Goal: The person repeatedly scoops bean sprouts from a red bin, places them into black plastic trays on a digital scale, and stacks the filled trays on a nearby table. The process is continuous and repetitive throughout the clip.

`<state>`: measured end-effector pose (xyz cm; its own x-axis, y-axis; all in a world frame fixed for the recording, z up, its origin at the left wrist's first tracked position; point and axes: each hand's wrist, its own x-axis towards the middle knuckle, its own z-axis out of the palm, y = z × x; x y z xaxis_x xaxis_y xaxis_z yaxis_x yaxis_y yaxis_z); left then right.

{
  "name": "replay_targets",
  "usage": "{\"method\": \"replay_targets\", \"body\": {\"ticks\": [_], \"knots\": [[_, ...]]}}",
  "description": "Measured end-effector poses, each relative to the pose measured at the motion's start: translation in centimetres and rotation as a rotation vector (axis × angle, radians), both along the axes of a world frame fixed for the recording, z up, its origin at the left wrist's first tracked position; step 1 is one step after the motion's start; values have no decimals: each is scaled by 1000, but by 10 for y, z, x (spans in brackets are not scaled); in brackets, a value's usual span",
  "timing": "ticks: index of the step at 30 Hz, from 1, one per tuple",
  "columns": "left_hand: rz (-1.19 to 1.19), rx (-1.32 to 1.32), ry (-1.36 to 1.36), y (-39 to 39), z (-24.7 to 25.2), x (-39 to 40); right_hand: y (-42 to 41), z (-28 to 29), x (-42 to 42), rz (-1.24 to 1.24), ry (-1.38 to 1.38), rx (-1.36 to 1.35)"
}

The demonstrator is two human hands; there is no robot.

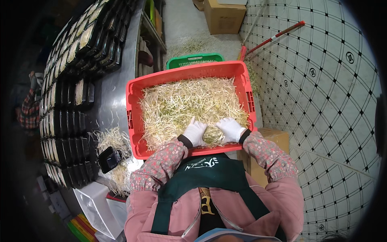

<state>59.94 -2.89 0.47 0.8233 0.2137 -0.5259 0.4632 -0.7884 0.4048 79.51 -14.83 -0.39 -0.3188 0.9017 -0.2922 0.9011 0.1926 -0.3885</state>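
A red plastic crate [193, 70] full of bean sprouts [187, 103] stands before me. Both hands wear white gloves and lie in the sprouts near the crate's close edge. My left hand [195, 132] presses into them with its index finger stretched forward; its other fingertips are partly hidden. A short way to the right, my right hand [231, 130] has its fingers curled down at the sprouts, and whether it grips any cannot be told. Between the hands shows a greenish clump of sprouts.
On the metal table [113, 99] at left are stacked black trays of sprouts [87, 36], a loose sprout pile [113, 139] and an empty black tray [108, 159]. Beyond the crate sits a green basket [195, 57]. Cardboard boxes [225, 18] and a red-handled pole [276, 36] stand by the wall. Another person [29, 109] is far left.
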Motion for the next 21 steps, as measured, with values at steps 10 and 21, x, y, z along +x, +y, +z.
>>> {"method": "replay_targets", "body": {"ticks": [10,21], "knots": [[313,-164,53,33,-3,20,50,22,21,-207,-31,-258],[233,502,-522,147,24,-89,134,23,-90,-302,-58,485]]}}
